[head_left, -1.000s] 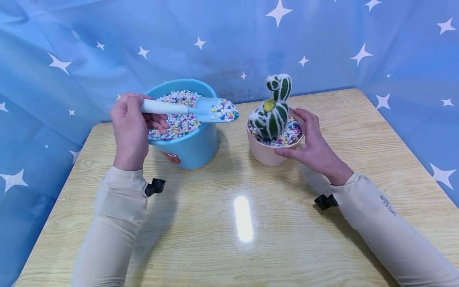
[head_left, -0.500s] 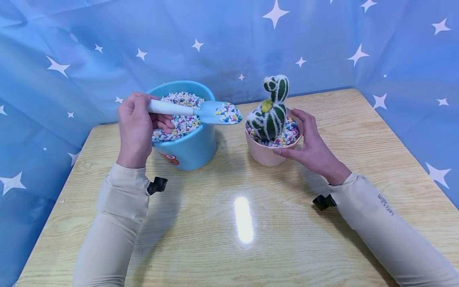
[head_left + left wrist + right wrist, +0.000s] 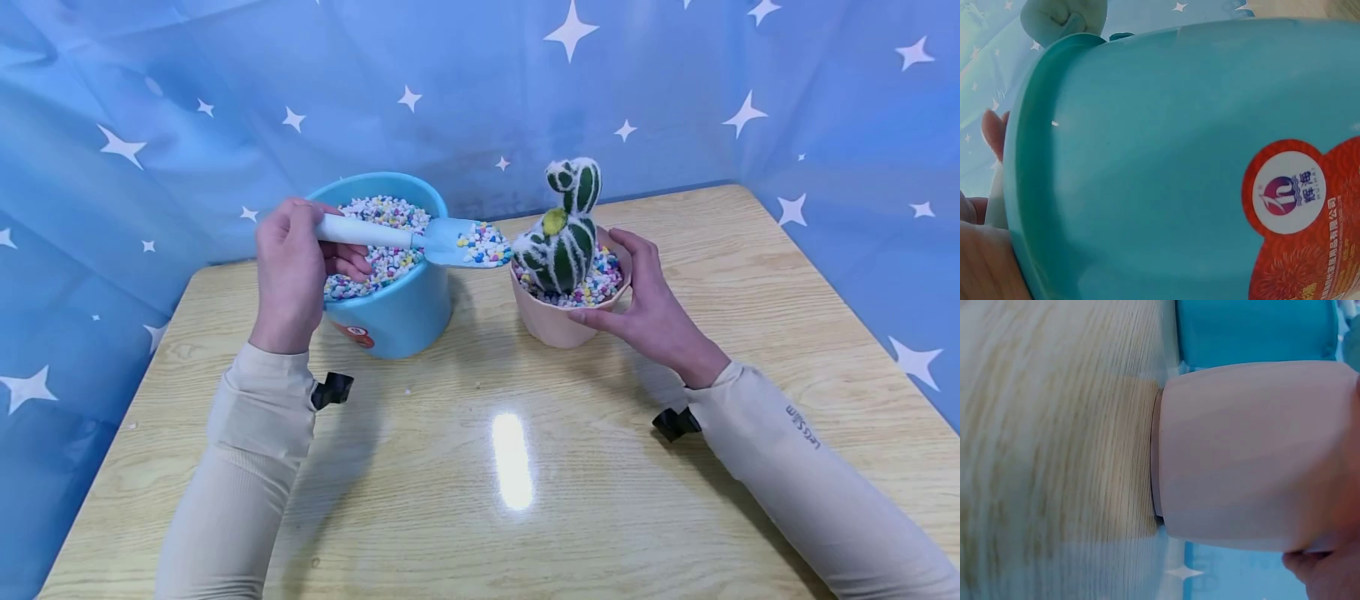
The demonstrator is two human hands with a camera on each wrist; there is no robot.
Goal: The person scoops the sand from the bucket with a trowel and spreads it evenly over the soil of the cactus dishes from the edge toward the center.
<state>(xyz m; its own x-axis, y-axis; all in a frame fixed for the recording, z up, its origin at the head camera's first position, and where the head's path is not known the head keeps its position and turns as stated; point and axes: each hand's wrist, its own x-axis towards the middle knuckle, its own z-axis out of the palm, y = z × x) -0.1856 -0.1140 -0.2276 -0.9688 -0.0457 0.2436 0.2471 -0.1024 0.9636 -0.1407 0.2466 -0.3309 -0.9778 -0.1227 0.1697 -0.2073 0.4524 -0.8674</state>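
Note:
My left hand (image 3: pixel 292 271) grips the white handle of a small light-blue shovel (image 3: pixel 442 237), held level above the blue bucket's right rim. Colored pebbles (image 3: pixel 483 244) lie on its blade, whose tip is close to the left edge of the pink pot. The blue bucket (image 3: pixel 405 321) holds many more of the same pebbles. My right hand (image 3: pixel 656 312) holds the pink pot (image 3: pixel 551 321) by its right side, thumb at the front of the rim. A green and white cactus (image 3: pixel 564 250) with a yellow bloom stands in the pot among pebbles. The bucket's wall (image 3: pixel 1147 156) fills most of the left wrist view.
Both containers stand on a wooden table (image 3: pixel 420 500). A blue curtain with white stars (image 3: pixel 465 92) hangs close behind them and along the sides. A couple of tiny pale specks lie on the table in front of the bucket.
My left hand and the loaded shovel have moved right, toward the pot. My right hand keeps its hold on the pot. Tiny specks now show on the table; the view has shifted slightly.

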